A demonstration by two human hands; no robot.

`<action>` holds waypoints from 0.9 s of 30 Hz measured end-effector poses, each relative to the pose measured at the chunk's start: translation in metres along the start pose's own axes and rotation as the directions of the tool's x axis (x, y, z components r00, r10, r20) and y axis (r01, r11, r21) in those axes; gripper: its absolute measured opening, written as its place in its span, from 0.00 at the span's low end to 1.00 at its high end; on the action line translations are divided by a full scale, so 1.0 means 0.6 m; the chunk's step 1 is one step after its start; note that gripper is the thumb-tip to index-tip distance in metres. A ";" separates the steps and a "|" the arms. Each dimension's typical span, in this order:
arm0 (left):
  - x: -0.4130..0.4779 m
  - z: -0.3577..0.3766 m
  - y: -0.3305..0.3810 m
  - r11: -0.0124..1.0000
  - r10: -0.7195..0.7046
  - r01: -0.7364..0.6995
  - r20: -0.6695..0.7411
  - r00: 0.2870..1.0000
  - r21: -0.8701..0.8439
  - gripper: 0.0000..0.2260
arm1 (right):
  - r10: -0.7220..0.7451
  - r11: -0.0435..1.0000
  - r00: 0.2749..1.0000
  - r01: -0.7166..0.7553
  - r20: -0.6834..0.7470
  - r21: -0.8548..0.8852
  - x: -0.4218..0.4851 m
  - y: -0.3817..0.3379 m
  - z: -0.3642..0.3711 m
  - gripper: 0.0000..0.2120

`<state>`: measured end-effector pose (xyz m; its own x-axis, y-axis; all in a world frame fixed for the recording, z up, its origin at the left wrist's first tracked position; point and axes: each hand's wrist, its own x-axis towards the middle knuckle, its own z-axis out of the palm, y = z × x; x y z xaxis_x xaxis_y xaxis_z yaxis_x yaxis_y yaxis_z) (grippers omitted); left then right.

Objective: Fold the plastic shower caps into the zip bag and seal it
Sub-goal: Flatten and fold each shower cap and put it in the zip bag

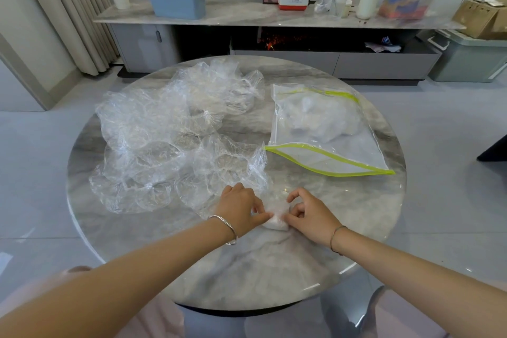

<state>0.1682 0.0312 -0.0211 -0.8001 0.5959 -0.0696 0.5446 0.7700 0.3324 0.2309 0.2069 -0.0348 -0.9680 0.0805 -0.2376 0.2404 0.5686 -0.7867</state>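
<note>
Round marble tabletop (247, 269). Loose shower caps (164, 140) are lying in a crumpled clear heap over the left half, reaching toward the far edge. Near the front edge, about centre: left hand (241, 207) is pinching the left end of a small folded cap (274, 221), grip clamped on it. Right hand (310, 217) is pinching the right end of the same bundle, grip clamped likewise, fingers curled. Bundle is resting on the tabletop between both hands. Zip bag (326, 129) is lying on the right half, apart from the hands, its green-edged mouth gaping toward the front edge, with whitish folded plastic sitting inside at its far end.
</note>
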 end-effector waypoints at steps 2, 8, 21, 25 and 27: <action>0.004 0.001 0.001 0.999 -0.025 0.025 -0.005 1.000 0.023 0.13 | 0.041 0.998 0.999 -0.042 -0.028 -0.043 0.006 -0.003 0.001 0.13; 0.020 -0.014 -0.007 0.986 0.051 -0.033 0.110 0.993 -0.162 0.25 | 0.105 0.991 0.994 -0.102 -0.027 0.089 0.019 -0.014 -0.003 0.11; 0.077 -0.035 0.029 0.910 0.051 -0.152 -0.259 0.964 -0.385 0.14 | 0.002 0.926 0.972 0.086 -0.235 0.367 0.004 -0.003 -0.082 0.14; 0.143 -0.039 0.073 0.969 0.244 -0.230 -0.206 0.948 0.092 0.31 | -0.139 0.969 0.940 0.193 -0.311 0.150 0.006 0.016 -0.106 0.15; 0.179 -0.037 0.087 0.959 0.218 -0.181 -0.160 0.963 0.218 0.30 | -0.188 0.980 0.944 0.197 -0.271 0.007 0.008 0.025 -0.110 0.19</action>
<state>0.1050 0.1302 0.0093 -0.6921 0.7048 0.1559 0.7216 0.6807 0.1261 0.2253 0.2699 -0.0099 -0.9785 0.1911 0.0781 0.0452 0.5677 -0.8220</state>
